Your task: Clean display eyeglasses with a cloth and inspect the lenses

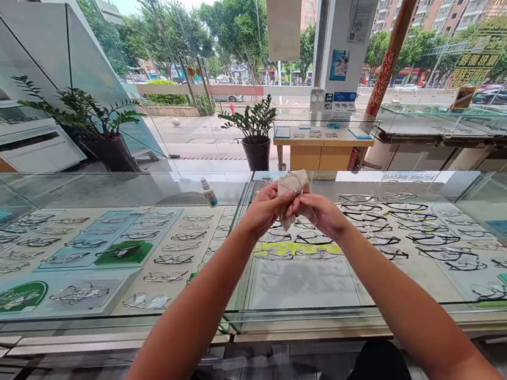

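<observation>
Above the glass counter, my left hand [268, 206] pinches a beige cloth [299, 179] wrapped about a pair of thin-rimmed eyeglasses [289, 175]. One round lens lies against the cloth at the top; the other hangs lower, near my right palm. Close beside it, my right hand [323, 211] has its fingers closed on the eyeglasses and the cloth's lower part. Fingers and cloth hide most of the frame. A small white spray bottle [208, 192] stands upright on the counter, left of my hands.
Under the glass counter [300, 289] lie many rows of eyeglasses [174, 259]. Potted plants [256, 149] stand behind it, by the window. A wooden display table [309, 157] is at the back right. The counter's front edge runs just ahead of my knees.
</observation>
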A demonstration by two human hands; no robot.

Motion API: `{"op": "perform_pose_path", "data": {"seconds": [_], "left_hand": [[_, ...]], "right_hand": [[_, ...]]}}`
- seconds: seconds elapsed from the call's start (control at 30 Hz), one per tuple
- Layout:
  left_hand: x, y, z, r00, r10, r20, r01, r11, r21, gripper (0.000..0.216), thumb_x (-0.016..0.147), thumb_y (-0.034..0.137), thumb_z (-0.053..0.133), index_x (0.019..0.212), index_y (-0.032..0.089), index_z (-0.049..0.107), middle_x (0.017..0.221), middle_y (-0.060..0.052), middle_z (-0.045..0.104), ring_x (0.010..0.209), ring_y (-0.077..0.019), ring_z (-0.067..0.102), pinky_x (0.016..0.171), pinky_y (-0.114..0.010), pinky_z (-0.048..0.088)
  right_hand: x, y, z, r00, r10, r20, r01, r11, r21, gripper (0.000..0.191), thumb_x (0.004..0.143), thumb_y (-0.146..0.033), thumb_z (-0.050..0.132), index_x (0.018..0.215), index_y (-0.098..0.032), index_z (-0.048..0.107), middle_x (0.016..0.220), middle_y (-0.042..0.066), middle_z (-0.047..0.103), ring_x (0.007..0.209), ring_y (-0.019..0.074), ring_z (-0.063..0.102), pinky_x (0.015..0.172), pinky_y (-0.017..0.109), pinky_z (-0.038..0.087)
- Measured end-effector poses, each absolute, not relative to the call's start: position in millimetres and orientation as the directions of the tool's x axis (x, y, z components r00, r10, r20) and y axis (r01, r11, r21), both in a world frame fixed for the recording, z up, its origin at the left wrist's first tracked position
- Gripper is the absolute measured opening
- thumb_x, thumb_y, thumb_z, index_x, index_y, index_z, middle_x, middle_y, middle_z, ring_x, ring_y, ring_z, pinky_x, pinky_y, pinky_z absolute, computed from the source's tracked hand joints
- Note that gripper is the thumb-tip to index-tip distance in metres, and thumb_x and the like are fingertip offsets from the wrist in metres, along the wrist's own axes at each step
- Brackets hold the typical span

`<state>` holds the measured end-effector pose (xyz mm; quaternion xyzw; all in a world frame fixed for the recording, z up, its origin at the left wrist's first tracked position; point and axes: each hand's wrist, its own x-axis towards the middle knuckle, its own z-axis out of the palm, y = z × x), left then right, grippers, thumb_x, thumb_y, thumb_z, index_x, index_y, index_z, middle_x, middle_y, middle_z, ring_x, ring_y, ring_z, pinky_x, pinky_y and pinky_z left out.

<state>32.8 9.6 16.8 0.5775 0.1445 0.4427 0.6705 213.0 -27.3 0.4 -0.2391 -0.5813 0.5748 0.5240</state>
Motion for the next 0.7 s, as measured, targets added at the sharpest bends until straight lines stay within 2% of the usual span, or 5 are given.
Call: {"op": "perform_pose_path", "data": {"seconds": [0.23,0.4,0.7], "left_hand": [[38.1,13.7,9.8,0.504,0.776,0.378,-0.454,-0.134,0.881,0.054,0.085,0.067,0.093,0.089,0.018,0.07,0.065,-0.003,0.069,0.052,-0.0141,0.058,0.058,-0.03,0.046],[39.8,16.5,7.1,0.518,0.756,0.399,-0.46,-0.147,0.876,0.057,0.093,0.07,0.085,0.086,0.016,0.069,0.062,-0.004,0.071,0.048,-0.0129,0.059,0.053,-0.026,0.045],[38.7,13.3,12.3,0.508,0.783,0.359,-0.442,-0.121,0.889,0.063,0.083,0.074,0.091,0.083,0.014,0.072,0.061,-0.006,0.074,0.044,-0.0173,0.065,0.046,-0.027,0.05]], "right_hand": [[216.5,-28.2,1.7,-0.345,0.879,0.328,-0.305,0.226,-0.925,0.039,0.09,-0.058,0.08,0.08,-0.02,0.082,0.086,0.008,0.081,0.09,0.0253,0.073,0.097,0.042,0.056],[218.7,-26.3,1.7,-0.379,0.873,0.308,-0.29,0.204,-0.935,0.04,0.088,-0.059,0.084,0.078,-0.02,0.081,0.085,0.008,0.081,0.089,0.0262,0.073,0.096,0.042,0.056],[226.0,-22.5,0.9,-0.443,0.846,0.296,-0.197,0.23,-0.953,0.036,0.094,-0.052,0.078,0.076,-0.02,0.081,0.085,0.008,0.081,0.092,0.0268,0.073,0.094,0.041,0.05]]}}
